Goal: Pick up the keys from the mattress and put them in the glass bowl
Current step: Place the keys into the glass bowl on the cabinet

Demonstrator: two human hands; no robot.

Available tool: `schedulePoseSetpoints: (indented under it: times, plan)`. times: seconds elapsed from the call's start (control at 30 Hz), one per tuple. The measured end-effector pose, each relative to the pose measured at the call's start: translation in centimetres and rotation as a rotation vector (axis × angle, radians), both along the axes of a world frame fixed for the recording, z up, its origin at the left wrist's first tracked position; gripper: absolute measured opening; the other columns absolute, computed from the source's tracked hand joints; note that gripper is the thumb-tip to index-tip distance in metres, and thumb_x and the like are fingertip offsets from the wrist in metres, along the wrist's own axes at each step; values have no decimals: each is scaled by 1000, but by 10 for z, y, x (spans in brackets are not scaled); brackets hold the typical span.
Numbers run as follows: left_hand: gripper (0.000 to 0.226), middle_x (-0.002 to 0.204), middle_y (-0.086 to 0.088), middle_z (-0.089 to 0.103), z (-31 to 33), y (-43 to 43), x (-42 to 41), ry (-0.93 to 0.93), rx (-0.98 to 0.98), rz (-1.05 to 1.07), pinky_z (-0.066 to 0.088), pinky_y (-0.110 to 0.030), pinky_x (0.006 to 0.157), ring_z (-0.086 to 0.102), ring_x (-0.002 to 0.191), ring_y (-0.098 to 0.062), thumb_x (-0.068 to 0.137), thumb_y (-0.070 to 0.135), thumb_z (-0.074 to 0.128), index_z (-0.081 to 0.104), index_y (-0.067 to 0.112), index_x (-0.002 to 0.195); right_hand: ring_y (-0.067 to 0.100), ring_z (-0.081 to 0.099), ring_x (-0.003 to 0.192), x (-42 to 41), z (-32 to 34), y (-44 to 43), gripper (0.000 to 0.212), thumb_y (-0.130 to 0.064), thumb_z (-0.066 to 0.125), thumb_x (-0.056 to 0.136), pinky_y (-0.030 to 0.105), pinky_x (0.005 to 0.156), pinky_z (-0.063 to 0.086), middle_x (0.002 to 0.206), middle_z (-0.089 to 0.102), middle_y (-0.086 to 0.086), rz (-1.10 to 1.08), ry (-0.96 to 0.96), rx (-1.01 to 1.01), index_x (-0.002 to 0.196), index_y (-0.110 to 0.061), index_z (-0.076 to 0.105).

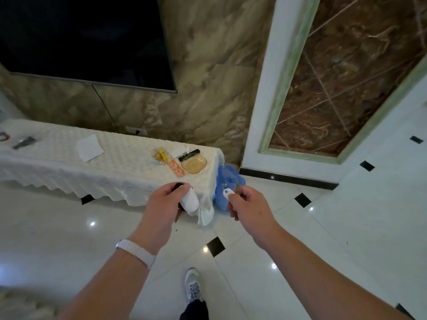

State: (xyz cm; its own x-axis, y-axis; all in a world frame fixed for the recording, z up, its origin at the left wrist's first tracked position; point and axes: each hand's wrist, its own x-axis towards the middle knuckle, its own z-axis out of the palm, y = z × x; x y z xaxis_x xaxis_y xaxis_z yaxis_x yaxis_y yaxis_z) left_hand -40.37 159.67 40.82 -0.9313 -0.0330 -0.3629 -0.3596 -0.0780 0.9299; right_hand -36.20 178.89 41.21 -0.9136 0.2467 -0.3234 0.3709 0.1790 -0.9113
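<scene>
My right hand [248, 204] is closed around the keys [231, 194]; a white oval fob and a brownish key tip stick out above the fingers. The hand hangs over the floor just right of the low table's end. My left hand [164, 204] grips a white rounded object [190, 200] with a dark part under it, in front of the table's near edge. The glass bowl [194, 164], amber-tinted and shallow, stands on the right end of the white cloth-covered table [69, 165], beyond both hands.
A blue plastic bag [227, 179] hangs at the table's right end, behind my right hand. Snack packets [161, 155], orange cards [176, 170], a dark remote [189, 152] and white paper [89, 147] lie on the cloth. A dark TV hangs above. Glossy white tile floor below; my shoe [193, 284].
</scene>
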Motion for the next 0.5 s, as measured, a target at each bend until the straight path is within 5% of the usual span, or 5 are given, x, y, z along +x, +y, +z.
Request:
schedulePoseSetpoints:
  times: [0.2, 0.5]
  plan:
    - [6, 82, 4, 77, -8, -26, -103, -44, 68, -8, 51, -23, 55, 69, 80, -15, 83, 26, 72, 77, 26, 83, 15, 58, 60, -102, 0, -27, 22, -27, 60, 90, 30, 59, 50, 76, 70, 12, -3, -55, 96, 82, -6, 62]
    - [6, 86, 0, 77, -14, -58, -202, -68, 69, -16, 53, -25, 60, 70, 85, -19, 84, 27, 72, 77, 24, 84, 11, 59, 56, -200, -9, -58, 18, -23, 59, 92, 27, 59, 49, 69, 69, 2, 10, -103, 139, 76, -14, 61]
